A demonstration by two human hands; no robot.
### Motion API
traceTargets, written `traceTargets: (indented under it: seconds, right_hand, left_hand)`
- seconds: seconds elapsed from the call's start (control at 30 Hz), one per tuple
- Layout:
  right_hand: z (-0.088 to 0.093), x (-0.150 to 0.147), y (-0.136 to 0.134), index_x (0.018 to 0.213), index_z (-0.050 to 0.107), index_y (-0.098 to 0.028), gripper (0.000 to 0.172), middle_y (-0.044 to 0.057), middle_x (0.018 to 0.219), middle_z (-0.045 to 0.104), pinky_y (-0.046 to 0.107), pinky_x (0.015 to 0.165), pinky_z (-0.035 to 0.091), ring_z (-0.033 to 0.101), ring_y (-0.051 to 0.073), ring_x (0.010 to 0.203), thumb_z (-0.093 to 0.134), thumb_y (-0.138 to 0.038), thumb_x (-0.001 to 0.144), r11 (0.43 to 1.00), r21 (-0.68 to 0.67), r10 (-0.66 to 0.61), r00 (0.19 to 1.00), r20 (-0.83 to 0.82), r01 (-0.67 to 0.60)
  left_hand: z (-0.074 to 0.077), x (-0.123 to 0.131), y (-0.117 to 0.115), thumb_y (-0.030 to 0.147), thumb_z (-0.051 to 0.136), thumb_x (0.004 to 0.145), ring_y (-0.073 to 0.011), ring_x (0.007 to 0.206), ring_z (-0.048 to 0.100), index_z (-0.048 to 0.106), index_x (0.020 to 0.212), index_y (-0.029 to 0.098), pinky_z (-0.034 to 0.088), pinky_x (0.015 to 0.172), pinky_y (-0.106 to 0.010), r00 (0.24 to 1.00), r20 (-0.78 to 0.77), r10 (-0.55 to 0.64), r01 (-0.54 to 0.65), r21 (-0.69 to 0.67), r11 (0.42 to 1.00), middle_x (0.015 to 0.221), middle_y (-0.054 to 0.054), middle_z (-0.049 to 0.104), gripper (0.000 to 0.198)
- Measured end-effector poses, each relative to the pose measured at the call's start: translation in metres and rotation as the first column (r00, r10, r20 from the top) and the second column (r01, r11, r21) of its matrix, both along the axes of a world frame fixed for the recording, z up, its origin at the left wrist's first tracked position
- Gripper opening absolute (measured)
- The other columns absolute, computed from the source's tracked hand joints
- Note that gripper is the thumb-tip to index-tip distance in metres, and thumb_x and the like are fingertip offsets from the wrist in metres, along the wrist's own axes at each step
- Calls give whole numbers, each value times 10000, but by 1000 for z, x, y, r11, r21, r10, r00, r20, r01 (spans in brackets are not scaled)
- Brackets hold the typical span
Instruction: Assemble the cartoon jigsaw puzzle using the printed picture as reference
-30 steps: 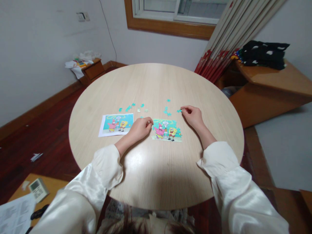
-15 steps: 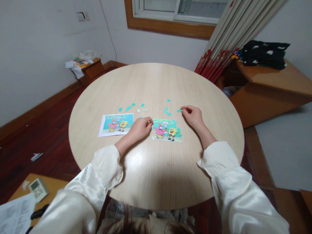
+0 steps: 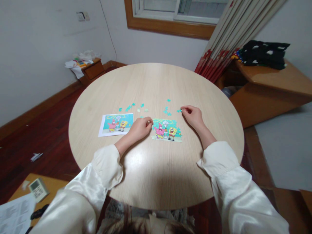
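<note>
A partly assembled jigsaw puzzle (image 3: 167, 130) of cartoon figures lies on the table, with a jagged upper right edge. My left hand (image 3: 141, 127) rests at its left edge, fingers curled together; whatever they may hold is hidden. To the puzzle's upper right, my right hand (image 3: 193, 115) has its fingertips pinched at a teal puzzle piece (image 3: 179, 110). Partly behind my left wrist lies a printed reference picture (image 3: 117, 124) showing the same figures. Several loose teal pieces (image 3: 128, 108) are scattered beyond it, and more loose pieces (image 3: 166, 109) lie above the puzzle.
The round wooden table (image 3: 156, 81) stands before me. At lower left, a side surface holds a remote-like device (image 3: 39, 189) and printed sheets (image 3: 17, 214). A wooden cabinet (image 3: 273, 94) with black cloth (image 3: 264, 54) on top stands right, beside a curtain (image 3: 234, 35).
</note>
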State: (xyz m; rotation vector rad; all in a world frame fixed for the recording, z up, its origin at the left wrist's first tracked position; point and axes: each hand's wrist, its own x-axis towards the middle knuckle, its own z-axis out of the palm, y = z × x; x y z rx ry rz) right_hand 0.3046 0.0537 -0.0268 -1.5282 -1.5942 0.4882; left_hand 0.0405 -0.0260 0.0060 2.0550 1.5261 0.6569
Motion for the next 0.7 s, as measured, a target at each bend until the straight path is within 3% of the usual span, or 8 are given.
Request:
traceTargets:
  seconds: [0.7]
  right_hand:
    - [0, 0, 0, 852, 747, -150, 241, 59, 723, 711, 329, 655, 486, 600, 182, 635, 553, -198, 715, 1000, -20, 3, 1000, 9, -3]
  left_hand:
    - [-1, -1, 0, 107, 502, 833, -136, 554, 502, 683, 866, 143, 348, 601, -258, 1000, 9, 5, -5, -4, 1000, 604, -5, 607, 188]
